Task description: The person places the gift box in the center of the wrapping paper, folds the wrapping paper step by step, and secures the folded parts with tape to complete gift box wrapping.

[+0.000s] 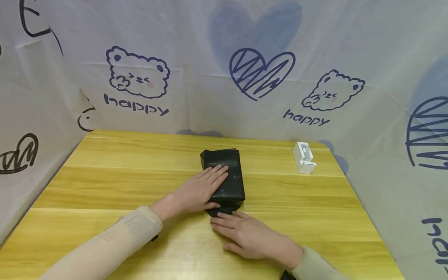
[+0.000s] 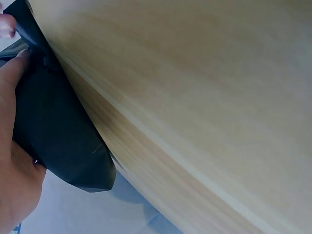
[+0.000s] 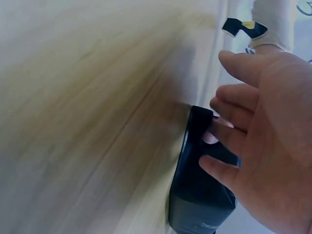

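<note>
A box-shaped package wrapped in black paper point(image 1: 231, 182) lies on the table. My left hand point(image 1: 199, 190) rests on its top with the fingers stretched out. The left thumb lies near a pointed black flap point(image 1: 224, 210) that sticks out at the package's near end. My right hand point(image 1: 248, 235) is at that flap, fingers extended and fingertips at its edge. In the right wrist view, the fingers of the right hand point(image 3: 273, 131) are slightly bent beside the black flap point(image 3: 197, 122). What lies inside the wrapping is hidden.
A small white blocky object with a cutout, perhaps a tape dispenser point(image 1: 303, 158), stands at the table's back right. White cloth point(image 1: 203, 101) with bear and heart drawings hangs behind and beside the wooden table point(image 1: 133, 151).
</note>
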Motion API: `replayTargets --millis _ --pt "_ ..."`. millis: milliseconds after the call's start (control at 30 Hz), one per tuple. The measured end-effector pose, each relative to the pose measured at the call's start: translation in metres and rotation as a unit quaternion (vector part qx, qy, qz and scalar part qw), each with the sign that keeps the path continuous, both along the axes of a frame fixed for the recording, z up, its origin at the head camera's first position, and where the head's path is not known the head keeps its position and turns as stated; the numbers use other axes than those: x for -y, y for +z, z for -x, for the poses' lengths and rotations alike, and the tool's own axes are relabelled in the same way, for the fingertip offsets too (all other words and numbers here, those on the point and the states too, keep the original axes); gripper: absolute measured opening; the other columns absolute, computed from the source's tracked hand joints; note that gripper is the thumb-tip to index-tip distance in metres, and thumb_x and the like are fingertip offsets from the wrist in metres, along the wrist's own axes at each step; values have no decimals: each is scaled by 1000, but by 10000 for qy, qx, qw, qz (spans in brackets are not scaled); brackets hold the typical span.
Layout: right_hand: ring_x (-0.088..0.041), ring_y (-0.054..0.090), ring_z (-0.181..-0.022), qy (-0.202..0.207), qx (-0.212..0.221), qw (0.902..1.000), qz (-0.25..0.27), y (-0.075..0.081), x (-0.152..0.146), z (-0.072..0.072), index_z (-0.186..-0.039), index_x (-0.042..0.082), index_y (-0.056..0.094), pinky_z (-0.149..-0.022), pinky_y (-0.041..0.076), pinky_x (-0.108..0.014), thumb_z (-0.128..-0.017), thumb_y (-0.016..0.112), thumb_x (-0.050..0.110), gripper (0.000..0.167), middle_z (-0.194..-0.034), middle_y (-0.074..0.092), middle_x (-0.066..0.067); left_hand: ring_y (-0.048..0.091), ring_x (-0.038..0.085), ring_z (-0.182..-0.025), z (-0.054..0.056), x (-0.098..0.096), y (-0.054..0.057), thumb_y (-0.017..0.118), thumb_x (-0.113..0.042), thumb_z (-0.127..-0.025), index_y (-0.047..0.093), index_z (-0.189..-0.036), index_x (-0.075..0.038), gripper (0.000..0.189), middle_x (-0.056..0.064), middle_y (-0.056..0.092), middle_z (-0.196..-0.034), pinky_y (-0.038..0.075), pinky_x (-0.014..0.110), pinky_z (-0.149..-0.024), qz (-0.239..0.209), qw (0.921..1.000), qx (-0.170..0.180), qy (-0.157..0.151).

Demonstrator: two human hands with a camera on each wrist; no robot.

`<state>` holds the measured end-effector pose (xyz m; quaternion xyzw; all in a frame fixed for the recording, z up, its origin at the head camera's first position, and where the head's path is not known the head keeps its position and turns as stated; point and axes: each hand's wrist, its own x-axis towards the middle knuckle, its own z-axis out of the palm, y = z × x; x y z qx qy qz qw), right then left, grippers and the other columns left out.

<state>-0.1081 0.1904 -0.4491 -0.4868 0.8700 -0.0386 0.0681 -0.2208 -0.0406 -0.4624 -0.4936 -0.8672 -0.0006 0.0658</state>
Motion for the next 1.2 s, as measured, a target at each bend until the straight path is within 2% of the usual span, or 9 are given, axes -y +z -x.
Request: replayTargets --millis 100,200,333,467,667,800,900,1067,1200 --pt "-20 33 -154 -162 21 9994 -302 -2 0 1 -160 13 43 -120 36 -52 -109 51 44 60 -168 34 1 20 35 -158 0 0 2 63 -56 -100 22 -164 2 95 19 18 -172 21 46 -127 7 10000 3 1" --pt "-20 31 -155 -334 238 9984 -391 -5 -3 3 -161 14 41 -120 34 -56 -109 48 49 64 -170 30 3 20 35 -158 0 1 2 62 -59 -100 22 -164 2 97 19 17 -172 21 46 -128 21 10000 62 10" --pt "-19 28 -156 -393 577 9973 -226 -12 -10 5 -164 15 36 -120 33 -60 -109 44 53 67 -172 24 5 14 34 -159 2 0 4 64 -62 -96 17 -165 0 105 18 13 -173 18 45 -128 104 9994 337 54" --pt "-19 24 -157 -369 886 9954 -65 -15 -14 8 -165 16 32 -119 31 -63 -109 42 54 68 -173 20 6 14 34 -159 4 3 9 74 -57 -91 16 -166 0 110 17 12 -173 19 44 -128 161 9982 574 11" --pt "-20 21 -158 -417 1222 9916 89 -15 -16 9 -165 16 31 -120 29 -63 -110 42 52 67 -173 19 7 17 34 -159 6 4 12 72 -54 -94 18 -166 -1 104 18 13 -173 23 44 -127 341 9985 423 -94" --pt "-20 24 -158 -462 1061 9927 335 -13 -17 10 -163 12 38 -122 29 -57 -110 47 48 65 -171 27 3 17 34 -159 6 4 9 70 -56 -96 17 -166 0 103 19 13 -173 23 45 -127 334 9990 281 -131" --pt "-20 24 -158 -408 915 9943 373 -10 -14 12 -163 11 37 -123 30 -55 -110 48 47 65 -171 27 1 17 34 -159 6 4 7 70 -55 -96 18 -165 0 103 19 14 -172 24 45 -127 295 9993 205 -138" --pt "-21 24 -158 -397 779 9961 -74 -11 -7 14 -165 12 32 -122 29 -57 -110 42 50 67 -173 22 1 19 35 -158 7 6 8 70 -54 -97 20 -165 1 100 19 15 -172 24 45 -127 230 9995 129 -150" --pt "-20 23 -158 -528 723 9956 -272 -16 -6 13 -165 14 32 -122 28 -59 -110 40 53 68 -173 21 3 18 35 -158 6 6 9 69 -53 -97 20 -165 1 100 19 15 -172 24 46 -127 207 9994 226 -187"
